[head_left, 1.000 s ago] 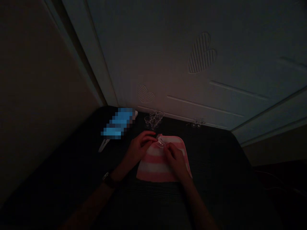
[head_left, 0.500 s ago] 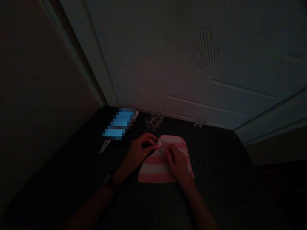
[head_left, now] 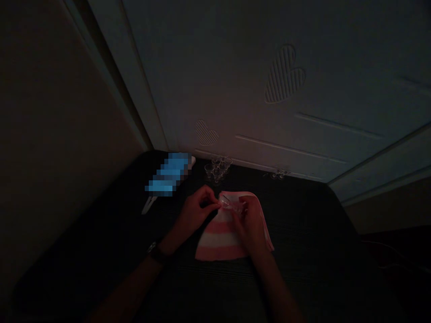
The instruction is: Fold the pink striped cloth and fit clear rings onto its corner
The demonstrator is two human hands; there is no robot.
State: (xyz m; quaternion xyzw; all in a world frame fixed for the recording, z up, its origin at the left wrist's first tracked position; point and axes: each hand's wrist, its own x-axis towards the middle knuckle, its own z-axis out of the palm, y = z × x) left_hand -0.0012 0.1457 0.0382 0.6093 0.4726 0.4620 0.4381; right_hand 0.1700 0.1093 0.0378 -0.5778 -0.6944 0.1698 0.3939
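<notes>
A pink-and-white striped cloth (head_left: 220, 240) lies on the dark table in front of me. Over its upper part is a small clear glass (head_left: 232, 205), tilted on its side with its rim toward the left. My right hand (head_left: 251, 222) holds this glass with bent fingers at its right end. At the cloth's upper left edge, my left hand (head_left: 200, 206) pinches the fabric between thumb and fingers, close to the glass rim. Dim light hides whether the left fingertips also touch the glass.
Several small stemmed glasses (head_left: 217, 169) stand grouped near the wall. More small clear pieces (head_left: 280, 173) sit farther right along it. A blurred, glowing blue screen (head_left: 170, 172) rests on a white stand (head_left: 148, 205) at left. The dark tabletop (head_left: 303, 260) meets a pale panel with hearts.
My right hand has shifted up and its fingers have opened around the glass, which now shows more of its length. My left hand stays nearly in place, still pinching.
</notes>
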